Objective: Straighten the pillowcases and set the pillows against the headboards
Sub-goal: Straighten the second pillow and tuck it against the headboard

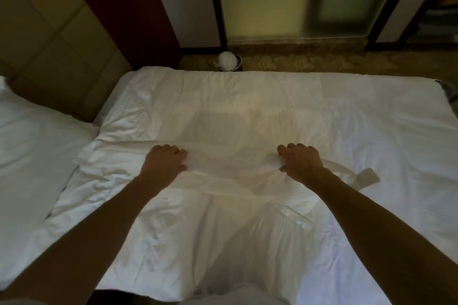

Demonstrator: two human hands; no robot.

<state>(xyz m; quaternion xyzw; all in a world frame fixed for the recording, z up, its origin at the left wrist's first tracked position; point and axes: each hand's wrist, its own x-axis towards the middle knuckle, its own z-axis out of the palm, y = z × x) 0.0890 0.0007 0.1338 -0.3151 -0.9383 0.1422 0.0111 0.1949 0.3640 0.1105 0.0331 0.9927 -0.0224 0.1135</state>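
Head view, hands (233, 163) seemingly gripping pillowcase (223, 181)

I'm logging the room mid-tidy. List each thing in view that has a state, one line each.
Left hand: fingers curled, gripping the white fabric.
Right hand: fingers curled, gripping the same fabric.
White fabric: pulled taut between the hands, flat on the bed.
Duvet: spread out, wrinkled.
Pillow: lying flat at left, below the headboard.
Bin: upright on the floor, white stuff inside.
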